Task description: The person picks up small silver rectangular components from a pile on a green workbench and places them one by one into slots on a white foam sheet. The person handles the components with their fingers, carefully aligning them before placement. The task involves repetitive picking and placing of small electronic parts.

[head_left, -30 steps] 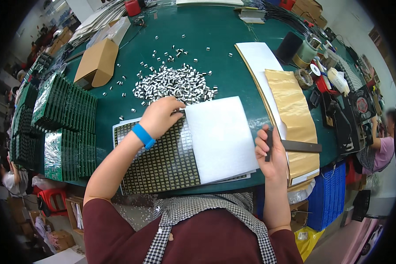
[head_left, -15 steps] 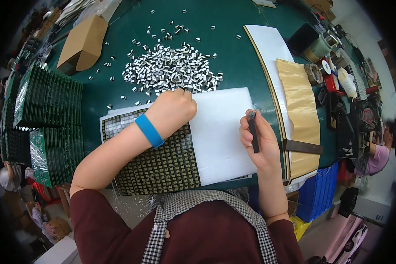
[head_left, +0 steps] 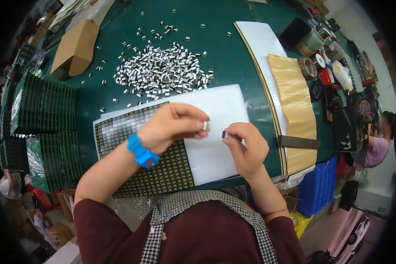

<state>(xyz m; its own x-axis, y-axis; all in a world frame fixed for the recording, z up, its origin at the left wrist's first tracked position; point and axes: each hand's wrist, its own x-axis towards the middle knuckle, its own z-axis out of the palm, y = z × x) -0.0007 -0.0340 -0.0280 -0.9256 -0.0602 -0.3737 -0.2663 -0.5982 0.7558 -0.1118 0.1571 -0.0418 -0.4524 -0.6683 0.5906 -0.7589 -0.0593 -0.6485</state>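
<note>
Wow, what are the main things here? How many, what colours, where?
small metal parts: uncountable, silver and black, heaped mid-table
gridded sheet: one, black-gold, left of centre
foam pad: at least one, white, right of gridded sheet
circuit boards: many, green, left
cardboard box: one, brown, upper left
paper: one, tan, right
flat bar: one, dark, across paper
left hand: one, bare, centre, pinching silver part
right hand: one, bare, centre-right, gripping dark strip

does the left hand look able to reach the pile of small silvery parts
Probably yes: the left hand is close by, on the near side of the pile of small silvery parts, and nothing upright stands between them. It pinches one small light piece, though, which could make picking up another awkward.
</note>
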